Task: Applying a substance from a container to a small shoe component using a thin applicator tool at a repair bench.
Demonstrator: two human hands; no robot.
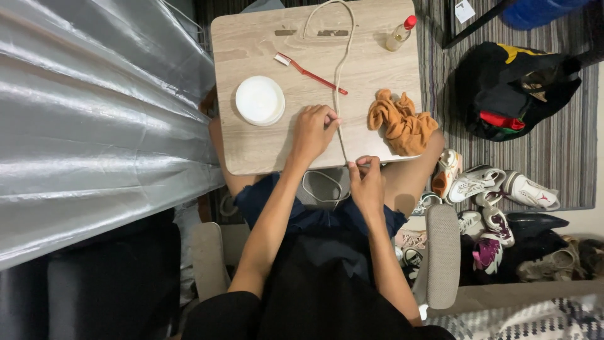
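A long off-white shoelace (pixel 343 60) runs down the small wooden lap table (pixel 264 151) and loops off its near edge. My left hand (pixel 313 131) rests on the table and pinches the lace near the middle. My right hand (pixel 367 181) grips the same lace at the table's front edge, a short stretch held taut between both hands. A red-handled toothbrush (pixel 308 73) lies just beyond my left hand. A white round lid or dish (pixel 260 100) sits to its left. An orange cloth (pixel 402 123) is crumpled to the right.
A small bottle with a red cap (pixel 400 34) stands at the table's far right corner. Several sneakers (pixel 484 189) lie on the floor at right, beside a black bag (pixel 513 88). A shiny silver sheet (pixel 94 126) fills the left. I sit in a chair with grey armrests (pixel 443 252).
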